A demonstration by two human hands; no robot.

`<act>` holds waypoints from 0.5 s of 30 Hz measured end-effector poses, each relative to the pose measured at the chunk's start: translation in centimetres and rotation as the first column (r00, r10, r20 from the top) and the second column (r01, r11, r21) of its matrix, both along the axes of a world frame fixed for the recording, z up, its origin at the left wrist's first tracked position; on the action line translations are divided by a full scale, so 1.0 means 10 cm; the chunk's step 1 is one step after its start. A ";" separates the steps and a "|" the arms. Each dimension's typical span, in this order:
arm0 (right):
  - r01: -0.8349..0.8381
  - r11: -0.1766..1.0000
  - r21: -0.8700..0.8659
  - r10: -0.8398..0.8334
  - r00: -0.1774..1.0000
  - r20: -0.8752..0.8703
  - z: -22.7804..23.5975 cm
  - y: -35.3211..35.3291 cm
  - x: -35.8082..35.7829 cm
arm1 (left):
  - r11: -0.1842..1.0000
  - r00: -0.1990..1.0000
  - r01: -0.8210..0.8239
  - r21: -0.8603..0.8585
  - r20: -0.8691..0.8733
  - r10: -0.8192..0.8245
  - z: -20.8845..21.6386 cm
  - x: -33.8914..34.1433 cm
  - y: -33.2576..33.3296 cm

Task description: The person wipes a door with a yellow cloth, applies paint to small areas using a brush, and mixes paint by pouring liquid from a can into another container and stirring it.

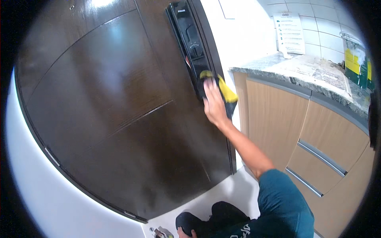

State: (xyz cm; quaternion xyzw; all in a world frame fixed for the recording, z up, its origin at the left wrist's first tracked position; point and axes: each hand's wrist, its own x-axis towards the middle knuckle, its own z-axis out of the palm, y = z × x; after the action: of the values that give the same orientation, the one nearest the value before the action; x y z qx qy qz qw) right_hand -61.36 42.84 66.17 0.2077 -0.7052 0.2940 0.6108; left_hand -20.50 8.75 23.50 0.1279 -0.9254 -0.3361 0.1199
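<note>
Teal sleeve point(283, 194) foremost. Right hand point(214, 102) holds black-yellow cloth point(228, 90) against digital door lock point(191, 33) — likely wiping step; next stroke needs even pressure. Left hand point(182, 233) low — grip indeterminable.

Right hand point(214, 104) raised, arm point(250, 150) outstretched; left hand point(183, 234) low, mostly cut off.
</note>
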 end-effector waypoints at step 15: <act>-0.085 0.968 0.238 0.119 0.984 -0.129 1.77 0.82 -0.45 | 0.995 0.992 -0.098 -0.018 -0.087 0.096 0.01 -0.02 0.17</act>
State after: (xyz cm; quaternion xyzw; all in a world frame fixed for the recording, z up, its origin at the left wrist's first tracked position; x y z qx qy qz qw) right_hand -65.87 51.05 83.86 0.3340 -0.6775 0.2253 0.6153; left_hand -20.73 10.49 23.63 0.1568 -0.9157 -0.3247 0.1773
